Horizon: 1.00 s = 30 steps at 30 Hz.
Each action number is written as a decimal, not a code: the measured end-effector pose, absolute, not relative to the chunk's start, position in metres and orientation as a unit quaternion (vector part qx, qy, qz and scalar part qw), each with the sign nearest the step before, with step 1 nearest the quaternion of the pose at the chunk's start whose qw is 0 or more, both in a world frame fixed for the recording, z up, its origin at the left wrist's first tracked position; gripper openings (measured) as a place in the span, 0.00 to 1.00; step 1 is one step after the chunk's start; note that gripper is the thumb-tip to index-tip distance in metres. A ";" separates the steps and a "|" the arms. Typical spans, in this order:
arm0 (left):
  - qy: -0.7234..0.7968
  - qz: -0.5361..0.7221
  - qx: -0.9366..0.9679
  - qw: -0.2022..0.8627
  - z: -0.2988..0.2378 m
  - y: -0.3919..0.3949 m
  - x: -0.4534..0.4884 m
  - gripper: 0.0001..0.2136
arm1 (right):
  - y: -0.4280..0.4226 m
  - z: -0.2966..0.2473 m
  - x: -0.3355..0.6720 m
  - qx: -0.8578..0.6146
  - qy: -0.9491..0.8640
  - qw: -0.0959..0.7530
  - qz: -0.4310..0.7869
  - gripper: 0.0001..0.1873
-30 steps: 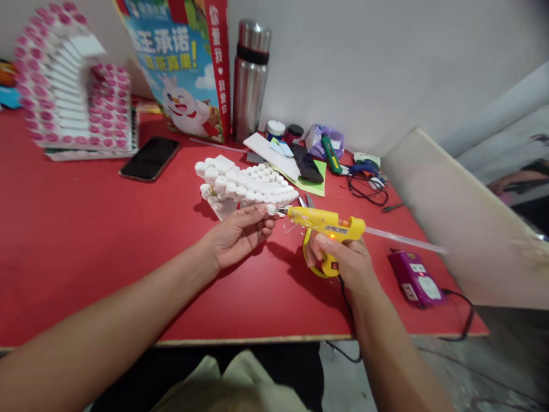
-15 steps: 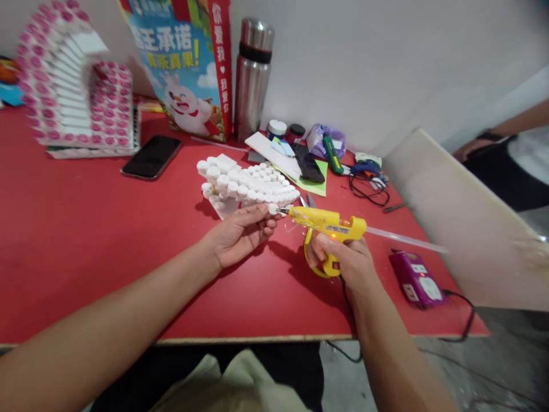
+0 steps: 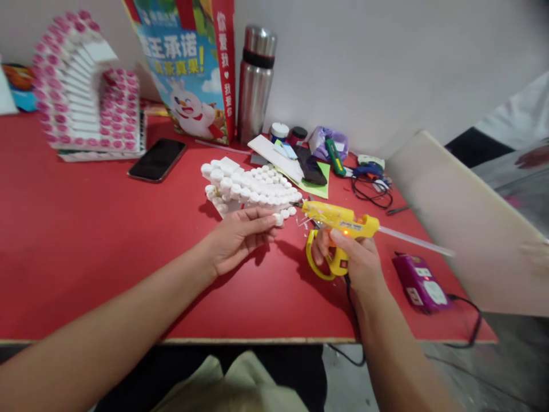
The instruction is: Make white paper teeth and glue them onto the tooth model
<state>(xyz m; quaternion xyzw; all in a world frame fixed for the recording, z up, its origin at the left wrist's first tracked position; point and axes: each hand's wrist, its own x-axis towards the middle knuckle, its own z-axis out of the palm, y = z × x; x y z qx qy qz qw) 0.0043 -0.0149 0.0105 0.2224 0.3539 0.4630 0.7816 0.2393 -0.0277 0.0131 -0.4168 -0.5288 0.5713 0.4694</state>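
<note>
A small white round piece (image 3: 278, 220) is pinched between the thumb and fingers of my left hand (image 3: 244, 237). My right hand (image 3: 354, 252) is wrapped round the handle of a yellow hot glue gun (image 3: 338, 216), whose orange light is lit and whose clear glue stick juts out at the back. The gun's nozzle points left, near the right end of a white craft piece (image 3: 253, 189) covered in rows of small round white pieces. That craft piece lies on the red table (image 3: 86, 246) just beyond my left fingers, which hide part of its near edge.
Behind stand a pink-and-white craft structure (image 3: 49, 86), a phone (image 3: 157, 161), a printed bag (image 3: 184, 74) and a steel flask (image 3: 256, 86). A green cutter (image 3: 334, 156) and cables lie back right. A purple power box (image 3: 420, 283) sits near a board (image 3: 463, 217); another person is beyond.
The glue gun's nozzle has moved right, away from the round piece in my left hand. My left hand still pinches that piece, now slightly lower and to the right.
</note>
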 end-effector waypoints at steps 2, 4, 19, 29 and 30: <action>0.394 0.446 0.302 0.745 0.016 -0.022 -0.006 0.05 | -0.028 0.014 0.238 -0.417 -0.518 0.479 0.573 0.17; 0.450 0.430 0.372 0.689 0.019 -0.030 -0.021 0.08 | -0.028 0.014 0.238 -0.418 -0.510 0.488 0.572 0.17; 0.601 0.380 0.647 0.275 0.000 -0.027 -0.082 0.07 | -0.027 0.013 0.239 -0.419 -0.491 0.489 0.587 0.16; 0.562 0.287 0.762 0.147 -0.003 -0.020 -0.073 0.10 | -0.028 0.013 0.239 -0.421 -0.493 0.487 0.586 0.16; 0.562 0.277 0.767 0.136 -0.003 -0.020 -0.072 0.10 | -0.028 0.013 0.239 -0.420 -0.494 0.487 0.585 0.16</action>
